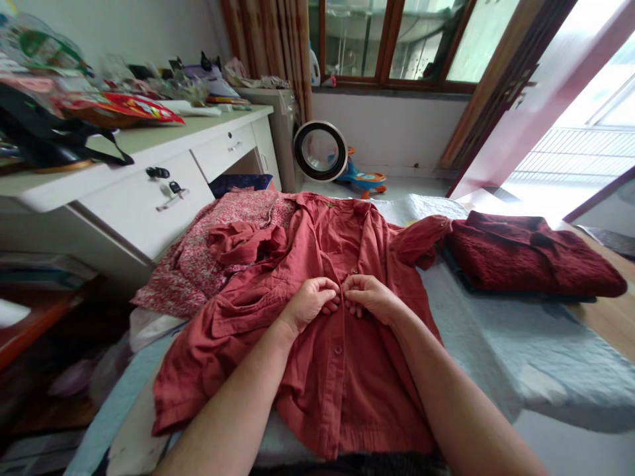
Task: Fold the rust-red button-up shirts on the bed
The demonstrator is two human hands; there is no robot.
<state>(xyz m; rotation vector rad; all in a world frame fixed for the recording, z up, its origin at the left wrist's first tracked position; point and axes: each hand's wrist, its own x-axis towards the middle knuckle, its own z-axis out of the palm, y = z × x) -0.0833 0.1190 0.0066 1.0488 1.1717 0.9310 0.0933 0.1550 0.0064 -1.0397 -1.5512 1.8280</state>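
A rust-red button-up shirt (pixel 377 383) lies spread out, front side up, with its collar away from me. My left hand (pixel 312 301) pinches the edge of the front placket about halfway down. Close against it, my right hand (pixel 370 296) pinches the other front edge, and the fingertips of both hands nearly meet. The small button between them, if there is one, is hidden by my fingers. One button (pixel 338 350) shows below my hands, and another sits just above them. The upper front hangs apart in a V. The left-side sleeve (pixel 243 241) is bunched up.
A pink-and-white patterned garment (pixel 186 274) lies at the left under the shirt. Folded dark red clothing (pixel 530 258) is stacked at the right on the light blue cover (pixel 476 330). A cluttered white desk (pixel 149 142), a washing machine with its round door (pixel 321 151) swung out, and a ride-on toy (pixel 360 177) stand beyond.
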